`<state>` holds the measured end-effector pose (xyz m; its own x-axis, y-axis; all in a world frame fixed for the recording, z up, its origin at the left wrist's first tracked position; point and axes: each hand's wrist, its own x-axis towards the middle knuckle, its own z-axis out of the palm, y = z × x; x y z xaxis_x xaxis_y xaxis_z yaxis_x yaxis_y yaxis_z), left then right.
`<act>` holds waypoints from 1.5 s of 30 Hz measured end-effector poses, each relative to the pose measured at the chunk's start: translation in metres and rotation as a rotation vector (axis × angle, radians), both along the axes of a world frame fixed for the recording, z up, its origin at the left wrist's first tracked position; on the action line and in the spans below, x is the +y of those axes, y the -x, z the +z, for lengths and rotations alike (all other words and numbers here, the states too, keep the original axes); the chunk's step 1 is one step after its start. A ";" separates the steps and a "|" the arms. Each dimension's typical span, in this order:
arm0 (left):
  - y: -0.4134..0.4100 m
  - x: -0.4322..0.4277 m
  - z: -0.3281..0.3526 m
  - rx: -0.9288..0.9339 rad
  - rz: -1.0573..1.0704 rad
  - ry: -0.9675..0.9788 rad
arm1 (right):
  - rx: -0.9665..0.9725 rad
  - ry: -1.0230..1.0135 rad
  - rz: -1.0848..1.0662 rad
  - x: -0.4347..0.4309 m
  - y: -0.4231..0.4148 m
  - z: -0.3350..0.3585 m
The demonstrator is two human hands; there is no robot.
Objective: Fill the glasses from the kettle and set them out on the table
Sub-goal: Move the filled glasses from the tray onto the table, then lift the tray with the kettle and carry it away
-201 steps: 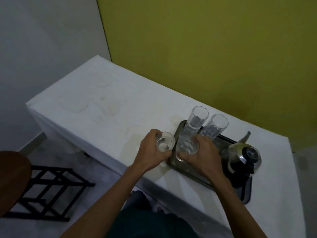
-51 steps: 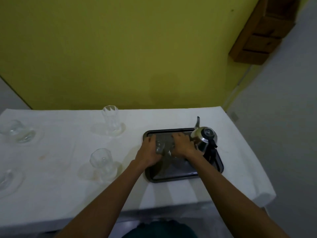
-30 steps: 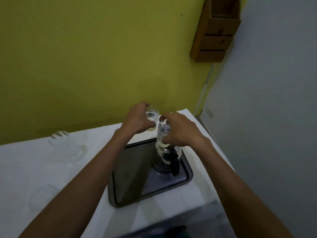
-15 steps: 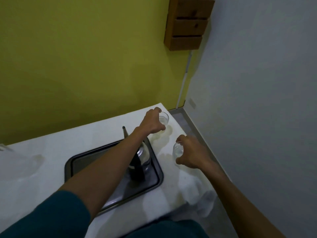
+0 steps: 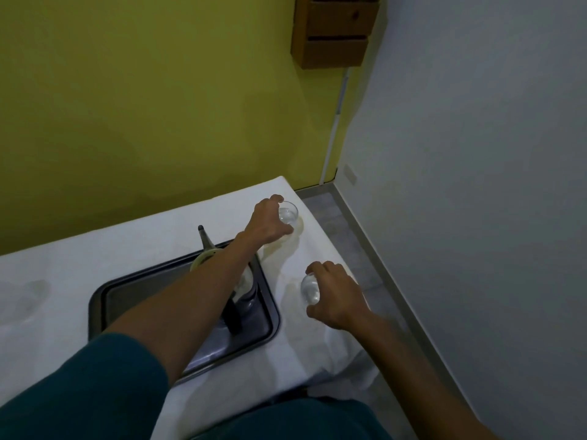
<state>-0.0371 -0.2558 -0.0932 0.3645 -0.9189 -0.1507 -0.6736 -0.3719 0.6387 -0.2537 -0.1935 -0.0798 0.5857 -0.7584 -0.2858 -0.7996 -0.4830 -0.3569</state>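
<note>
My left hand [image 5: 268, 222] grips a clear glass [image 5: 288, 214] standing on the white tablecloth [image 5: 95, 262] near the table's far right corner. Closer to me, my right hand [image 5: 336, 296] wraps around a second clear glass [image 5: 309, 289] resting on the cloth by the right edge. The metal kettle [image 5: 244, 282] with its dark handle stands in the black tray [image 5: 104, 300], mostly hidden under my left forearm; only its spout [image 5: 203, 238] sticks out behind.
The table's right edge and far corner lie close to both glasses, with grey floor [image 5: 355, 249] beyond. A wooden drawer unit [image 5: 333, 30] hangs on the yellow wall. A faint glass [image 5: 23, 296] stands at the far left on the cloth.
Both hands lifted the last two glasses off the tray and carried them right; they now rest on the cloth at the table's right end. My view has turned right.
</note>
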 end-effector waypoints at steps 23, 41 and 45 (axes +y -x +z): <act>-0.064 0.247 0.060 0.036 0.523 0.403 | -0.173 -0.285 -0.033 0.118 -0.100 0.030; -0.065 0.392 -0.066 -0.068 0.416 -0.102 | -0.507 -0.452 -0.114 0.175 -0.135 0.016; -0.066 0.394 -0.059 -0.015 0.436 -0.063 | -0.490 -0.422 -0.111 0.184 -0.141 0.002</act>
<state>0.0288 0.1386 -0.1525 0.7190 -0.6676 -0.1932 -0.4539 -0.6615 0.5969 -0.1124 -0.0099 -0.0775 0.6485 -0.7028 -0.2923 -0.5332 -0.1455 -0.8334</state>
